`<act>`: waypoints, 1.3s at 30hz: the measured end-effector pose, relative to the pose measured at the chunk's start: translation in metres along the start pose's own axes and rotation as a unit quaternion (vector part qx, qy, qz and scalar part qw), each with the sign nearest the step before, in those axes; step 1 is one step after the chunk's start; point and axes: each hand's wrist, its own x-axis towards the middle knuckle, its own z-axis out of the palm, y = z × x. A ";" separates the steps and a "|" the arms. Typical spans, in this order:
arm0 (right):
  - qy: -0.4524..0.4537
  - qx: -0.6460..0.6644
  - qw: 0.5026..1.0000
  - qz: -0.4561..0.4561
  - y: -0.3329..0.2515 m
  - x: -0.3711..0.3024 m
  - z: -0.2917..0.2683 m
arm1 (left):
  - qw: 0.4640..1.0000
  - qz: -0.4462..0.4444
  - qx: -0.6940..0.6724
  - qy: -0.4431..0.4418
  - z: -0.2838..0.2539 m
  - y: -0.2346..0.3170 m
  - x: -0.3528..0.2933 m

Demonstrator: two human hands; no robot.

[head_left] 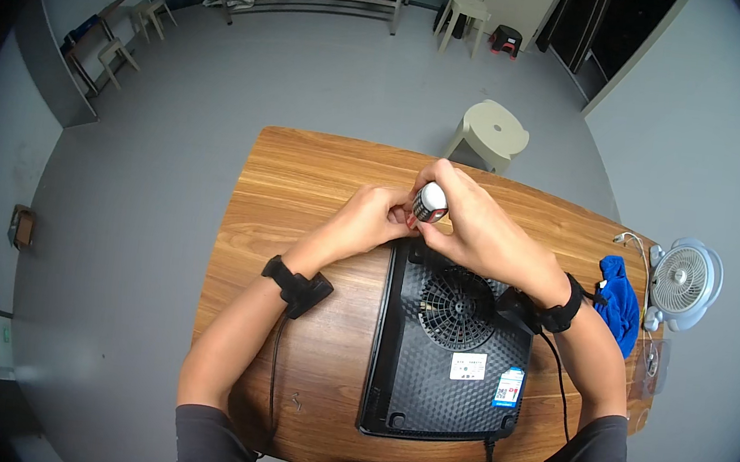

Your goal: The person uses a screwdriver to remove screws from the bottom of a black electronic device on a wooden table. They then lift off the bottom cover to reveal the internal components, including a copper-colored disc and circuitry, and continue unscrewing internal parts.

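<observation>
A black induction cooker (425,390) lies upside down on the wooden table, showing its round fan grille, corner feet and stickers. My right hand (478,229) is closed around a small cylinder with a white rounded end and a dark printed side (431,203), held over the cooker's far left corner. Close against it, my left hand (373,215) has its fingers pinched together at the cylinder's lower end, where a bit of red shows. What the left fingers hold is hidden. A few small metal pieces, perhaps screws (297,401), lie on the table left of the cooker.
Beyond the right forearm, a blue cloth (617,302) and a small white fan (681,277) sit at the right of the wooden table (305,166). Black cables run from both wrist straps. A cream stool (493,129) stands past the far edge; a metal rack (313,4) is farther back.
</observation>
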 end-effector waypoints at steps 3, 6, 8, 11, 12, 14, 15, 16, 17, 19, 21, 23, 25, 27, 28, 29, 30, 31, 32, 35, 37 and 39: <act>0.005 -0.072 0.997 -0.030 -0.002 0.002 -0.008 | 1.000 -0.007 -0.005 -0.028 -0.004 -0.006 -0.002; -0.021 -0.070 0.997 -0.001 -0.013 0.004 -0.012 | 0.998 -0.017 0.041 -0.037 -0.006 -0.008 -0.002; -0.021 -0.032 0.999 -0.013 -0.010 0.004 -0.007 | 0.997 -0.022 0.066 -0.044 -0.005 -0.005 -0.001; -0.035 0.033 0.999 -0.007 -0.007 0.004 -0.007 | 0.997 -0.022 0.059 -0.041 -0.004 -0.005 -0.002; -0.042 0.056 0.998 -0.002 -0.006 0.003 -0.009 | 0.999 -0.015 0.038 -0.035 0.001 -0.013 -0.002; -0.024 0.032 0.999 -0.031 -0.001 0.000 -0.010 | 0.999 -0.014 0.029 -0.034 0.003 -0.014 -0.002; -0.019 0.017 0.999 -0.039 -0.001 -0.001 -0.011 | 0.998 -0.019 0.042 -0.039 0.004 -0.013 -0.002; -0.013 0.003 0.999 -0.048 -0.002 -0.002 -0.011 | 0.997 -0.024 0.056 -0.043 0.004 -0.011 -0.002; -0.015 0.007 0.999 -0.041 -0.002 -0.002 -0.009 | 0.997 -0.029 0.059 -0.043 0.004 -0.011 -0.002; -0.017 0.013 0.999 -0.028 -0.004 0.000 -0.005 | 0.996 -0.037 0.065 -0.042 0.003 -0.011 -0.002; -0.013 0.018 0.999 -0.023 -0.006 -0.002 -0.006 | 0.996 -0.040 0.071 -0.045 0.006 -0.017 0.001; -0.011 0.022 1.000 -0.017 -0.007 -0.002 -0.007 | 0.995 -0.047 0.070 -0.050 0.006 -0.018 0.003; -0.011 0.026 1.000 -0.007 -0.008 -0.003 -0.009 | 0.995 -0.057 0.060 -0.057 0.008 -0.017 0.008; -0.009 0.024 0.999 -0.027 -0.006 -0.002 -0.007 | 0.995 -0.051 0.069 -0.049 0.010 -0.015 0.010; -0.008 0.022 0.999 -0.037 -0.005 -0.001 -0.007 | 0.995 -0.048 0.073 -0.044 0.010 -0.014 0.011; -0.006 0.013 0.999 -0.042 -0.004 0.000 -0.006 | 0.994 -0.051 0.080 -0.047 0.010 -0.014 0.013; -0.004 0.005 0.999 -0.046 -0.002 0.000 -0.006 | 0.994 -0.055 0.086 -0.050 0.010 -0.016 0.015; -0.002 -0.004 0.999 -0.052 -0.001 0.001 -0.005 | 0.993 -0.059 0.093 -0.052 0.011 -0.018 0.016; -0.004 -0.001 0.999 -0.049 -0.001 0.001 -0.005 | 0.993 -0.045 0.100 -0.045 0.012 -0.020 0.017; -0.008 0.006 0.999 -0.044 -0.001 0.001 -0.005 | 0.992 -0.019 0.121 -0.035 0.015 -0.028 0.021; -0.005 0.006 0.999 -0.043 -0.001 0.001 -0.003 | 0.990 -0.018 0.130 -0.045 0.016 -0.031 0.026; -0.009 0.021 0.999 -0.041 -0.001 0.001 -0.004 | 0.987 -0.054 0.136 -0.074 0.017 -0.030 0.028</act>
